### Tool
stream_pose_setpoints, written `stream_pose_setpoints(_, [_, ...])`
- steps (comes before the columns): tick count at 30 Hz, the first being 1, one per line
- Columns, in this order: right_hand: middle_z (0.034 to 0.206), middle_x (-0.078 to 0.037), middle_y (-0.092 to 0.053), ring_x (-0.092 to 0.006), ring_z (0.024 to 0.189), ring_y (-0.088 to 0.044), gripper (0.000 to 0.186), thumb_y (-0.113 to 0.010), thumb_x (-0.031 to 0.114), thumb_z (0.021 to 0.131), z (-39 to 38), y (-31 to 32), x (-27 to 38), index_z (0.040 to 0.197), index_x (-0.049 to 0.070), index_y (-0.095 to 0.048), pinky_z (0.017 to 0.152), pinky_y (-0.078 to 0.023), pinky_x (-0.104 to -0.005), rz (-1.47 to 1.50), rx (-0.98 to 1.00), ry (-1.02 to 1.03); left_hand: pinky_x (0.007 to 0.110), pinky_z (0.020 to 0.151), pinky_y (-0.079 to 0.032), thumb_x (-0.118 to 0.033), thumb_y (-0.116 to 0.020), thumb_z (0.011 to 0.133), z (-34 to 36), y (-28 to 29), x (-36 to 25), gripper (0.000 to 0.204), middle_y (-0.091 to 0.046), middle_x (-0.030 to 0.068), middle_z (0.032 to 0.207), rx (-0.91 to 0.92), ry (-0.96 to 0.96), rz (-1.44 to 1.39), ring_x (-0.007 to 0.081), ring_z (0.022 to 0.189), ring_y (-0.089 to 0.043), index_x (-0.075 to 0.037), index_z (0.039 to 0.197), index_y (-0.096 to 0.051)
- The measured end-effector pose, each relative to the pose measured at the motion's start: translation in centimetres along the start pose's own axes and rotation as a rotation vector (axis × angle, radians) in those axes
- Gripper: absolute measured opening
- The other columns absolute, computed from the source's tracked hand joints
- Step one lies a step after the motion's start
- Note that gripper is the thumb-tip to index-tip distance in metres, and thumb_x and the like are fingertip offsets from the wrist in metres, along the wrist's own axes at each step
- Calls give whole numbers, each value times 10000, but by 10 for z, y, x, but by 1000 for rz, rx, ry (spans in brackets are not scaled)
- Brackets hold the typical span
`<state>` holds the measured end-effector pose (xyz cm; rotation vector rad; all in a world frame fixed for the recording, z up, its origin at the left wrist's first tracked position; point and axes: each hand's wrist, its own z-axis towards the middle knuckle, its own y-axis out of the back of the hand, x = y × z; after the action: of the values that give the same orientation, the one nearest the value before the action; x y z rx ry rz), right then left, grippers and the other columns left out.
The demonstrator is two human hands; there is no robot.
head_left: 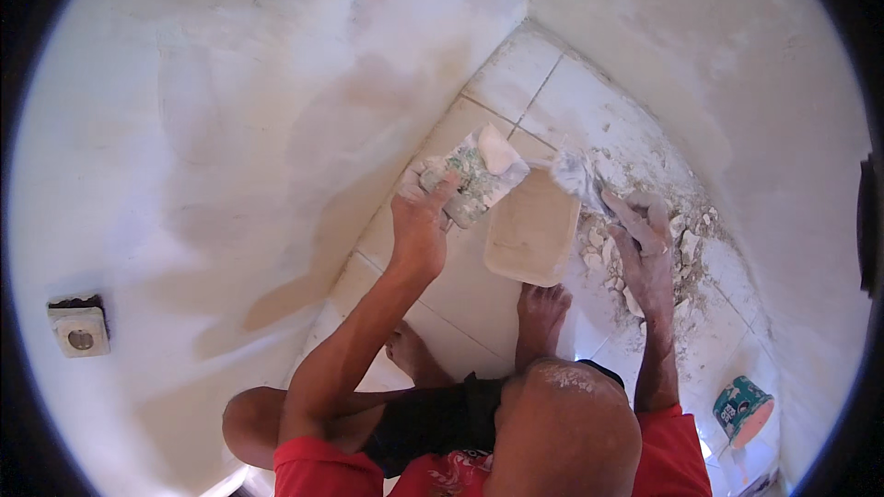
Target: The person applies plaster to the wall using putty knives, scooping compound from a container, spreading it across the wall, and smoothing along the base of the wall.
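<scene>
Person crouched on a tiled floor [460, 294], in by the corner where two walls meet. Left hand [426, 195] is closed on the near-left edge of a flat plate [474, 186], thumb on top, fingers wrapped at the side; plate held up off the floor, tilted, its face crusted grey-green. Pale lump of paste [498, 149] sits at the plate's far end. Right hand [645, 230] is mostly closed, thumb and fingers pinched on a paste-smeared scraper [577, 172], handle largely hidden in the grip. Scraper points left, just beside the plate's right corner; touching or apart, can't tell.

Below the two, a beige rectangular tub [532, 262], rounded corners, between the floor's left and right edges. Bare foot [543, 308] right by its near end. Broken white rubble [691, 248] and crumbs strewn along the floor's right edge, near the right hand. Small green pot [742, 410], pale pinkish at one end, farther back near that same edge. Left wall [230, 129] blotchy white, socket [80, 336] on it, dark gap above its plate.
</scene>
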<state>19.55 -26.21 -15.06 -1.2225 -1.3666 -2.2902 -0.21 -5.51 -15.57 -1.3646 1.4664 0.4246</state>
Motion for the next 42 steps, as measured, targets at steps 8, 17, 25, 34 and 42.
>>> stream_pose_setpoints(8, [1079, -75, -558, -260, 964, -572, 541, -642, 27, 715, 45, 40, 35, 1216, 231, -671, 815, -461, -398, -552, 86, 376, 265, 759, -533, -36, -647, 910, -4, -9, -9, 262, -643, 71, 1028, 38, -101, 127, 128, 895, -634, 9, 1147, -547])
stream_pose_setpoints(17, [1138, -72, -553, -228, 1033, -544, 432, -608, 128, 767, 68, 66, 48, 1193, 178, -661, 842, -431, -408, -623, 256, 571, 247, 730, -526, -50, -654, 902, -22, -45, -26, 300, -656, 58, 1005, 32, -71, 232, 114, 850, -633, 28, 1177, -562])
stream_pose_setpoints(25, [1079, -73, -563, -238, 1009, -557, 374, -646, 108, 765, 58, 53, 50, 1137, 125, -677, 830, -451, -393, -711, 284, 453, 263, 728, -537, -85, -668, 899, -12, -20, -27, 255, -664, 50, 955, -21, -170, 304, 120, 776, -627, 20, 1117, -588])
stream_pose_setpoints(34, [1035, -52, -610, -150, 910, -567, 298, -625, 75, 919, -16, 1, -55, 1207, 3, -647, 809, -464, -283, 533, 344, -344, 292, 798, -542, -50, -650, 913, 0, -2, -35, 241, -634, 45, 1090, 144, -184, -24, 131, 931, -631, -24, 1137, -565])
stream_pose_setpoints(42, [776, -17, -602, -35, 533, -401, 296, -587, 186, 961, -31, -13, -52, 1160, -29, -627, 488, -307, -204, 868, 310, -543, 357, 965, -495, -65, -614, 941, -13, -11, -68, 368, -610, 55, 1188, 280, -44, -127, 168, 1086, -605, -55, 1278, -466])
